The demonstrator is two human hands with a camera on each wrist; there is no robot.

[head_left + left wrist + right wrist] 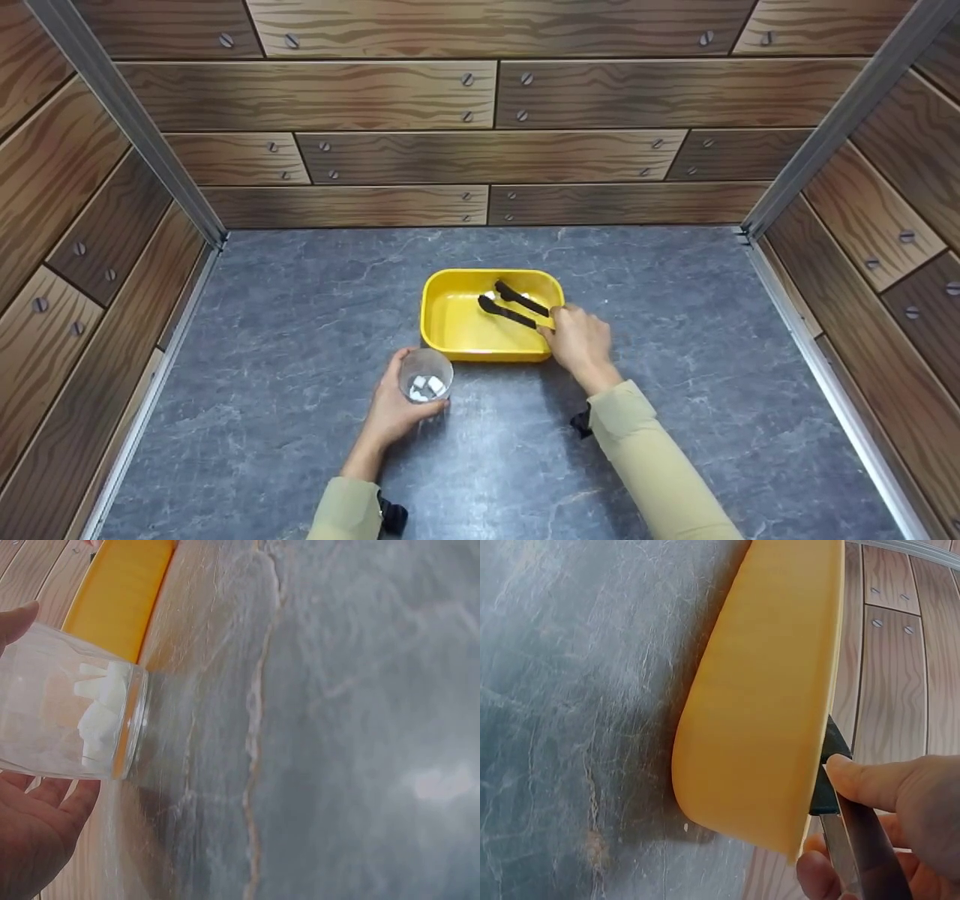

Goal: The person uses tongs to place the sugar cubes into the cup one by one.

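My left hand (395,405) holds a clear glass (426,365) around its sides, upright on the table just in front of the yellow tub. Several white cubes (103,709) lie at the bottom of the glass. Over the tub's right front corner, my right hand (581,341) grips a pair of tongs (517,316) by its metal arms. The black tips of the tongs reach down into the yellow tub (454,349), spread apart near a few white cubes (490,295). In the right wrist view, the tub's wall hides the tips.
The grey marbled tabletop (300,315) lies under everything. Wood-patterned panels (480,157) rise at the back and on both sides, with metal rails (795,322) along the edges. A tiny white crumb (686,827) lies beside the tub.
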